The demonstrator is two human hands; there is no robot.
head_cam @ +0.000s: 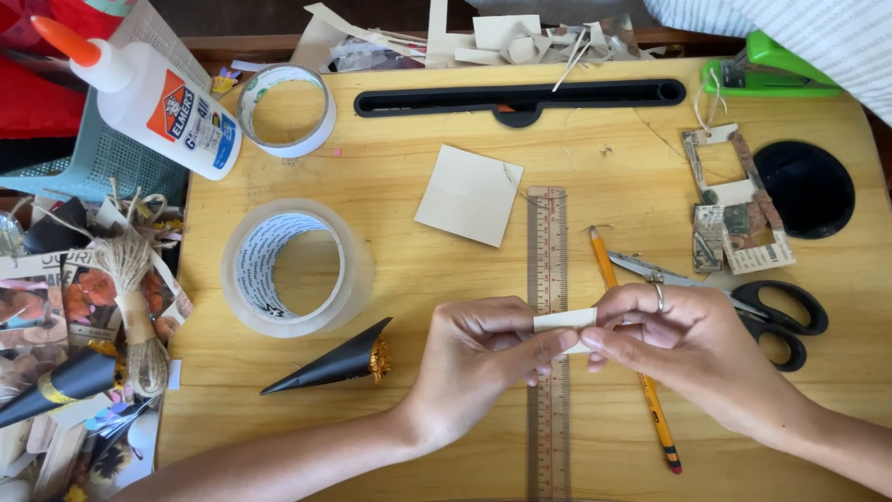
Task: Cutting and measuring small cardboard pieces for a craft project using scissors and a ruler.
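My left hand (478, 358) and my right hand (674, 344) meet over the wooden tray table (595, 158), both pinching a small folded strip of beige paper (564, 321) between thumbs and fingers. A ring sits on one finger of the right hand. Under the hands lie a clear ruler (548, 260) and a yellow pencil (606, 265). A square of beige card (469, 195) rests further back. A black paper cone (334, 363) with a gold tip lies left of my left hand.
A big roll of clear tape (293, 270), a smaller tape roll (286, 110), a glue bottle (153, 98), black scissors (776, 316), a cut-out printed paper frame (734, 200), a green stapler (767, 70), twine (135, 307) and paper scraps surround the work area.
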